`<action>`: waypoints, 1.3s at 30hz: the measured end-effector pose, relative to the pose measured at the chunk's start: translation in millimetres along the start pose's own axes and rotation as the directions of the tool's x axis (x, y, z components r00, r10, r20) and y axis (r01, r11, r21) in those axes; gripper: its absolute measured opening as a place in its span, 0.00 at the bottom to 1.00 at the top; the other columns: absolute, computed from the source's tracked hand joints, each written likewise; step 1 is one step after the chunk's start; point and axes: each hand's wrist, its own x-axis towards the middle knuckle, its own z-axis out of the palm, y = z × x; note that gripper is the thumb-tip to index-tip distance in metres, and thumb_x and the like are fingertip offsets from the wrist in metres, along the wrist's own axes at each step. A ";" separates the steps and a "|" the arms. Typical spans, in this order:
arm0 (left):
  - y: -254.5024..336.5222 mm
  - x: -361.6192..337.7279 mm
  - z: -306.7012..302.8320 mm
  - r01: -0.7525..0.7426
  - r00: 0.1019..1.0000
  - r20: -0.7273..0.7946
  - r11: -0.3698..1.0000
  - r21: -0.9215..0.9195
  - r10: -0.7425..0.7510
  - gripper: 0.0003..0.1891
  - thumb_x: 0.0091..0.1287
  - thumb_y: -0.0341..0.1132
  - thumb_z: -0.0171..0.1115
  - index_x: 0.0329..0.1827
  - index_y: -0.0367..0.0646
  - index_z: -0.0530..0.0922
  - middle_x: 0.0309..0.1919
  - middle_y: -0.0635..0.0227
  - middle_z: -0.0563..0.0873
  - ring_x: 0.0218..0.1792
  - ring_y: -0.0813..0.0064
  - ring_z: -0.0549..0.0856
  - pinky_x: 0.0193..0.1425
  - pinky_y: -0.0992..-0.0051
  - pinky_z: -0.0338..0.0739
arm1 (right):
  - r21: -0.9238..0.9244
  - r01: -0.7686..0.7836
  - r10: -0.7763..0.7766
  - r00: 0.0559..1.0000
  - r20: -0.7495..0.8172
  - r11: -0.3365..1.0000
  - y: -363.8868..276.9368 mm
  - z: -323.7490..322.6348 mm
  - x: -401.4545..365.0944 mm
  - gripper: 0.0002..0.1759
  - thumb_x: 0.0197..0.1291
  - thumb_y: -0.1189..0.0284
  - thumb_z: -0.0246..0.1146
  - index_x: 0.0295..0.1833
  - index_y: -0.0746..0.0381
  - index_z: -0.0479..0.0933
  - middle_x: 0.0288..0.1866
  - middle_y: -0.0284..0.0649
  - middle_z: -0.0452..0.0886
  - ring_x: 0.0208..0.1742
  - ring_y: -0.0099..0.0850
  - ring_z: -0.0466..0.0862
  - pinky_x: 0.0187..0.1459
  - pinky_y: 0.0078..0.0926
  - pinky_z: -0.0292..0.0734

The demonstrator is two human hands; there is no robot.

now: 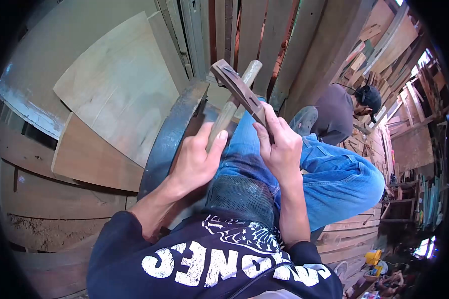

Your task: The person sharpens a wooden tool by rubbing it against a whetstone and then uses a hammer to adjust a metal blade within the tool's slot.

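Note:
My left hand (199, 158) is wrapped around the lower part of a round, pale wooden rod (227, 117), its thumb lying along the wood. The rod slants up and away to the right. Across its upper part lies a narrow, dark wooden hand plane (239, 91) with a slot in its body. My right hand (280, 142) grips the plane's near end, fingers curled around it. Plane and rod cross above my lap, over the blue jeans (249, 149); the plane covers part of the rod.
A curved dark bench edge (164, 134) runs beside my left arm. Pale plywood sheets (122, 84) lean at the left. Another person (334, 112) in a dark cap crouches close at the right. Wood offcuts (379, 74) pile up behind, and a yellow tool (374, 258) lies at lower right.

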 end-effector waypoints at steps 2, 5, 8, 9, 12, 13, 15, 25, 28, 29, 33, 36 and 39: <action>-9.1 4.0 0.4 -0.032 0.999 -0.025 0.997 -0.074 0.031 0.14 0.76 0.40 0.56 0.50 0.37 0.78 0.21 0.62 0.76 0.24 0.79 0.74 0.29 0.70 0.71 | -0.032 -0.008 0.008 1.000 0.019 0.999 -2.0 -0.3 0.9 0.25 0.62 0.66 0.68 0.66 0.53 0.76 0.27 0.42 0.78 0.22 0.40 0.80 0.24 0.36 0.75; -4.7 2.5 2.4 -0.064 0.997 -0.054 0.997 -0.044 0.062 0.13 0.76 0.40 0.56 0.48 0.36 0.77 0.22 0.56 0.79 0.25 0.63 0.79 0.29 0.65 0.73 | -0.020 -0.003 0.002 1.000 -0.007 1.000 0.5 2.2 -0.6 0.25 0.62 0.66 0.68 0.66 0.53 0.77 0.27 0.42 0.78 0.22 0.40 0.80 0.24 0.37 0.75; 2.5 -0.5 3.0 0.002 1.000 -0.010 0.999 -0.052 -0.003 0.13 0.76 0.40 0.56 0.47 0.36 0.76 0.24 0.49 0.81 0.27 0.47 0.85 0.31 0.59 0.75 | -0.013 -0.016 0.015 1.000 -0.002 1.000 3.3 0.1 4.8 0.25 0.62 0.66 0.68 0.66 0.52 0.77 0.28 0.42 0.78 0.22 0.40 0.80 0.24 0.37 0.75; 0.2 2.4 0.6 -0.004 1.000 -0.014 0.999 -0.043 0.003 0.13 0.76 0.40 0.56 0.47 0.36 0.76 0.24 0.49 0.82 0.27 0.47 0.85 0.31 0.59 0.75 | -0.033 -0.021 0.020 1.000 -0.007 0.999 5.5 1.3 8.4 0.25 0.63 0.66 0.67 0.66 0.52 0.77 0.28 0.42 0.78 0.23 0.40 0.80 0.24 0.37 0.75; -7.5 7.5 -2.9 -0.036 0.999 -0.034 0.999 -0.038 0.035 0.13 0.76 0.40 0.55 0.47 0.36 0.77 0.24 0.50 0.82 0.27 0.50 0.85 0.31 0.60 0.75 | -0.060 -0.070 0.070 0.998 -0.002 0.996 4.0 3.0 10.9 0.25 0.63 0.64 0.66 0.66 0.51 0.76 0.28 0.42 0.78 0.22 0.40 0.80 0.25 0.37 0.76; -7.6 7.8 -3.5 -0.042 0.998 -0.042 0.998 -0.051 0.039 0.13 0.76 0.40 0.55 0.47 0.36 0.77 0.24 0.50 0.82 0.26 0.50 0.85 0.31 0.60 0.75 | -0.069 -0.015 0.016 1.000 0.023 0.998 0.6 3.7 5.8 0.25 0.64 0.64 0.66 0.66 0.51 0.76 0.28 0.41 0.78 0.22 0.40 0.80 0.25 0.37 0.76; -7.4 6.3 -4.2 -0.005 1.000 -0.025 0.998 -0.067 0.003 0.15 0.76 0.41 0.55 0.46 0.35 0.77 0.24 0.50 0.82 0.26 0.52 0.84 0.32 0.61 0.75 | -0.092 0.053 -0.046 0.997 0.069 0.994 -2.4 1.2 0.6 0.25 0.64 0.63 0.66 0.67 0.50 0.76 0.27 0.41 0.78 0.22 0.40 0.80 0.24 0.37 0.76; -17.5 5.0 3.0 0.008 0.992 0.125 0.975 -0.224 0.021 0.14 0.79 0.43 0.53 0.46 0.39 0.78 0.20 0.82 0.69 0.19 0.90 0.65 0.22 0.81 0.60 | -0.270 0.142 -0.113 0.986 0.119 0.952 25.9 -29.8 25.0 0.25 0.62 0.61 0.67 0.65 0.50 0.76 0.25 0.40 0.75 0.21 0.39 0.80 0.22 0.37 0.76; -12.4 3.7 -0.6 0.174 0.965 0.252 0.905 -0.388 -0.077 0.14 0.79 0.43 0.52 0.47 0.41 0.77 0.18 0.84 0.66 0.17 0.91 0.62 0.19 0.82 0.57 | -0.247 0.170 -0.135 0.979 0.151 0.954 19.9 -35.7 27.5 0.24 0.63 0.63 0.67 0.64 0.50 0.76 0.24 0.40 0.75 0.21 0.40 0.81 0.21 0.38 0.75; -16.1 5.0 -1.5 0.214 0.954 0.279 0.895 -0.391 -0.106 0.14 0.80 0.44 0.51 0.49 0.42 0.77 0.17 0.84 0.64 0.15 0.91 0.59 0.17 0.83 0.54 | -0.229 0.218 -0.162 0.957 0.242 0.949 10.6 -41.2 23.6 0.25 0.61 0.66 0.69 0.64 0.53 0.76 0.25 0.41 0.76 0.22 0.40 0.81 0.23 0.37 0.75; -6.0 4.2 -6.3 0.309 0.930 0.342 0.794 -0.524 -0.136 0.13 0.79 0.41 0.52 0.45 0.41 0.78 0.21 0.82 0.70 0.21 0.91 0.66 0.23 0.83 0.60 | -0.315 0.275 -0.205 0.950 0.236 0.908 21.9 -52.5 51.5 0.26 0.59 0.65 0.69 0.64 0.53 0.75 0.25 0.40 0.76 0.21 0.38 0.81 0.22 0.36 0.76; -3.6 4.0 -9.1 0.389 0.906 0.384 0.702 -0.597 -0.176 0.12 0.80 0.42 0.51 0.45 0.42 0.77 0.20 0.83 0.68 0.18 0.91 0.64 0.21 0.84 0.59 | -0.281 0.361 -0.281 0.916 0.285 0.889 13.2 -49.7 47.5 0.24 0.62 0.63 0.66 0.63 0.53 0.73 0.25 0.39 0.76 0.20 0.37 0.81 0.20 0.36 0.77; -2.9 5.8 -8.5 0.415 0.899 0.378 0.698 -0.584 -0.219 0.14 0.80 0.44 0.49 0.46 0.43 0.75 0.18 0.83 0.64 0.15 0.91 0.60 0.16 0.84 0.55 | -0.258 0.383 -0.290 0.897 0.334 0.887 13.3 -47.9 48.8 0.24 0.63 0.63 0.66 0.63 0.52 0.73 0.24 0.39 0.76 0.20 0.37 0.82 0.20 0.37 0.77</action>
